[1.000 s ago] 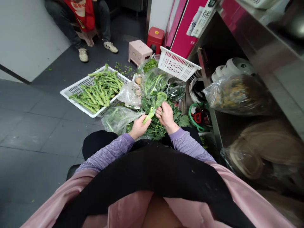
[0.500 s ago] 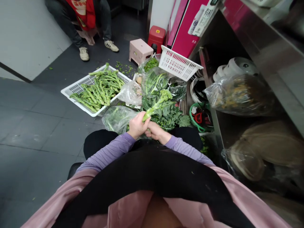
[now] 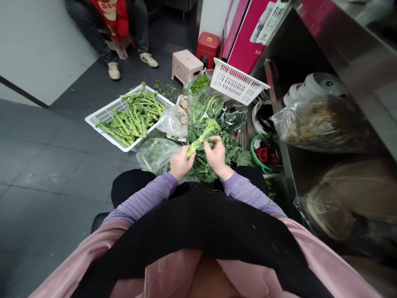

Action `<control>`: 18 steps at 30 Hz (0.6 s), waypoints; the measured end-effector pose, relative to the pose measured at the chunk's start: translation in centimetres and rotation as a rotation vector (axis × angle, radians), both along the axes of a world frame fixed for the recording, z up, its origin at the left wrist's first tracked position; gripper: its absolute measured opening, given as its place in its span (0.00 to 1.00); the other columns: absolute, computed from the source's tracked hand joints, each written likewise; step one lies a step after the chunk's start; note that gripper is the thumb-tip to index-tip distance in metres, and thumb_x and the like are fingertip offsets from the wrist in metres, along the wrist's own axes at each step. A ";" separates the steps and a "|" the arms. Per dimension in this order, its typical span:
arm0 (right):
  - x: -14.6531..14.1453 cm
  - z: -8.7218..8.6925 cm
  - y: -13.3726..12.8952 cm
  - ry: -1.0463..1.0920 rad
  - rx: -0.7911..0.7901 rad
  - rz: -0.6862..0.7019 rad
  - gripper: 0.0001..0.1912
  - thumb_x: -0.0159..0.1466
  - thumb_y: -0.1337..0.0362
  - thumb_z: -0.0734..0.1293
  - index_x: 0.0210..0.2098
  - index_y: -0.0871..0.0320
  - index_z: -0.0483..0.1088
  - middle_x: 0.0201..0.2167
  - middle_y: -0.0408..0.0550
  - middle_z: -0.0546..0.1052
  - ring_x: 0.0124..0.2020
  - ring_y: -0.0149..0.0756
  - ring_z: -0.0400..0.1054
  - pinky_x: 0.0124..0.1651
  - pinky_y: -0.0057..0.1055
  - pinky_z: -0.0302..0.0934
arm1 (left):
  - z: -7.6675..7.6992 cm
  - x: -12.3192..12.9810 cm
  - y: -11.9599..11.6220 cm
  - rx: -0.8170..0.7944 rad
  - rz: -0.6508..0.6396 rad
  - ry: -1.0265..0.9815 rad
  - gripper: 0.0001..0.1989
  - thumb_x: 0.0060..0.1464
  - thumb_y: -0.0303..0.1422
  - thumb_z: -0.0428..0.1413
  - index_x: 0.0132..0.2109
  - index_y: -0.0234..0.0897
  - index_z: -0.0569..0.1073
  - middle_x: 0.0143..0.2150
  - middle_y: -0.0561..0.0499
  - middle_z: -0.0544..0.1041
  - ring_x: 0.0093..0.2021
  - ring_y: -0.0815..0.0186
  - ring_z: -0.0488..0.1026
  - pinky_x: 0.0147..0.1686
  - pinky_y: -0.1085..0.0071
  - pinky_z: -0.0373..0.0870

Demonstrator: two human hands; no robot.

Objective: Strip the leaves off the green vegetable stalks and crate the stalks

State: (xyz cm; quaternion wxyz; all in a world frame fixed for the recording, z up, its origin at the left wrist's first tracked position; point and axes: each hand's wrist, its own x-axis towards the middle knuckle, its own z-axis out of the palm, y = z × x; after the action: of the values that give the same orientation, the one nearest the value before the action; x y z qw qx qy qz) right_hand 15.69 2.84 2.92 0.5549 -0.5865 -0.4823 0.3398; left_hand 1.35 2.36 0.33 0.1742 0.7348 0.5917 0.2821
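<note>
My left hand (image 3: 181, 162) is closed around the lower end of a broccolini stalk (image 3: 198, 142), whose floret head points up and to the right. Close by on the right side of the stalk is my right hand (image 3: 215, 156), fingers curled and thumb near the index fingertip by the upper stem. Whatever those fingertips pinch is too small to make out. Beneath both hands lies a heap of dark leafy greens (image 3: 237, 155). A white slotted basket (image 3: 97, 120) at the left carries a pile of broccolini stalks (image 3: 132, 118).
Clear plastic bags of vegetables (image 3: 204, 105) lie ahead, with a white basket (image 3: 240, 82) tilted behind them. A green basket (image 3: 259, 163) and metal shelving (image 3: 288, 165) stand at the right. Pink (image 3: 187, 66) and red (image 3: 207, 45) stools are farther back. Another person (image 3: 114, 33) sits across.
My right hand has risen from below the left hand to beside the upper stem. My left hand still grips the broccolini stalk. The whole view has shifted slightly.
</note>
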 end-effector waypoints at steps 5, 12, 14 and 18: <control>0.7 -2.6 -0.4 -0.415 0.035 0.226 0.06 0.56 0.61 0.64 0.34 0.53 0.64 0.35 0.53 0.72 0.42 0.43 0.66 0.48 0.39 0.61 | -0.3 0.2 0.0 -0.078 -0.041 -0.009 0.14 0.55 0.39 0.52 0.45 0.36 0.70 0.33 0.45 0.77 0.32 0.61 0.74 0.31 0.72 0.64; 1.1 -2.4 -2.1 -0.379 -0.004 0.214 0.16 0.57 0.63 0.64 0.45 0.52 0.63 0.34 0.46 0.71 0.34 0.35 0.67 0.42 0.32 0.62 | -0.1 0.1 0.5 -0.081 0.050 0.024 0.15 0.56 0.40 0.52 0.46 0.37 0.71 0.36 0.45 0.78 0.34 0.60 0.75 0.32 0.71 0.64; 2.6 -2.0 -2.3 -0.269 -0.082 0.135 0.23 0.53 0.63 0.67 0.49 0.52 0.61 0.30 0.41 0.69 0.27 0.30 0.64 0.34 0.28 0.61 | -0.1 -0.1 0.6 -0.052 0.072 0.013 0.15 0.56 0.40 0.53 0.46 0.37 0.71 0.38 0.45 0.78 0.36 0.60 0.75 0.33 0.70 0.64; 5.1 -1.0 -1.2 0.194 -0.275 0.009 0.17 0.55 0.57 0.66 0.41 0.55 0.62 0.17 0.32 0.56 0.14 0.23 0.47 0.17 0.21 0.44 | -0.5 -0.2 0.5 0.018 0.036 0.017 0.15 0.56 0.39 0.53 0.47 0.38 0.71 0.41 0.45 0.77 0.40 0.60 0.74 0.35 0.71 0.65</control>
State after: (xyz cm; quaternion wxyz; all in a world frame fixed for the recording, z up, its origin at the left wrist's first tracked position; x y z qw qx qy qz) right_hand 20.76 1.68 1.94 0.5120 -0.6190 -0.3781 0.4601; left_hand 1.19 2.85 -0.20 0.1574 0.7280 0.6037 0.2844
